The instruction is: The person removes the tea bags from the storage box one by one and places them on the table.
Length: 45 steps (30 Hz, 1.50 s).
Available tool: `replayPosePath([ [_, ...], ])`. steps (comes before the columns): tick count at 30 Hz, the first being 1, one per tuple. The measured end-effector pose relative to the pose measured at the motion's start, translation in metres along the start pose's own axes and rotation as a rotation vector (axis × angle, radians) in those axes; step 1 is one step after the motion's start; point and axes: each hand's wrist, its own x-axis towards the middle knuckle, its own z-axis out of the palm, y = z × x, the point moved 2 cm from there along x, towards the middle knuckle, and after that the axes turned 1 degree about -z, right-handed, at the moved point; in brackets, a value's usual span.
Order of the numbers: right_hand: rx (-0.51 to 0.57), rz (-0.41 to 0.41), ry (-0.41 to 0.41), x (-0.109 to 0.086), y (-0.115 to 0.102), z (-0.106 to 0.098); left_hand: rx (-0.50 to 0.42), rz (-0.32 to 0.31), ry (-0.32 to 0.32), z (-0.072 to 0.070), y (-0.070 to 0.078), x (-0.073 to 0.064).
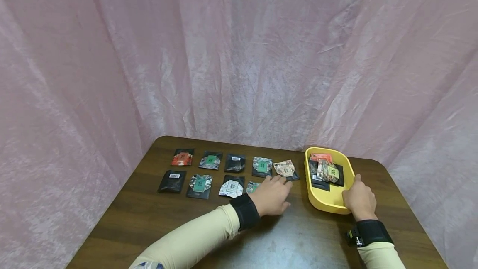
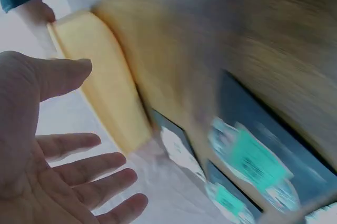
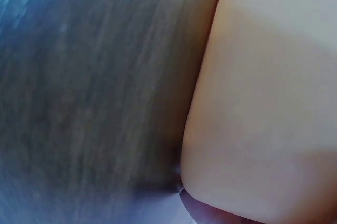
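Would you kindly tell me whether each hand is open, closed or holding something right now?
Left hand: open, holding nothing, near the packets.
Right hand: holding the tray by its rim.

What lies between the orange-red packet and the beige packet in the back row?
Three lie there in the head view, left to right: a green-labelled packet, a black packet with a barcode, and a second green-labelled packet.

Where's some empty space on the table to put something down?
The brown wooden table has a bare patch between the cream sleeves, in front of the rounded yellow plastic tub. Another lies between the front row of small flat packets and the left sleeve. The tub's near end is bare inside. Both packet rows and the tub's far end are crowded.
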Motion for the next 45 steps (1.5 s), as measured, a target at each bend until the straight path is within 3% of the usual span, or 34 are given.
replayPosePath([
  [7,0.001,0.002,-0.003,0.000,0.003,-0.001,-0.002,0.040,0.033,-0.010,0.031,0.026],
  [12,-0.006,-0.013,0.015,-0.001,0.000,-0.001,0.017,0.071,0.096,-0.012,0.049,0.052],
  [16,-0.013,-0.033,0.022,-0.003,-0.001,-0.001,0.022,0.089,0.105,-0.007,0.062,0.076],
  [25,-0.011,-0.030,0.015,-0.003,0.000,-0.001,0.022,0.053,0.026,0.014,0.073,0.129],
  [32,-0.017,-0.050,0.039,-0.004,0.002,-0.002,0.016,0.002,-0.071,0.002,0.073,0.136],
  [36,-0.014,-0.045,0.058,-0.007,0.003,-0.004,0.030,-0.026,-0.083,0.009,0.076,0.150],
  [41,-0.003,-0.070,0.069,-0.011,0.001,0.000,0.023,-0.091,-0.149,0.022,0.077,0.167],
  [45,-0.007,-0.082,0.078,-0.014,0.000,0.003,0.038,-0.148,-0.176,0.037,0.079,0.183],
])
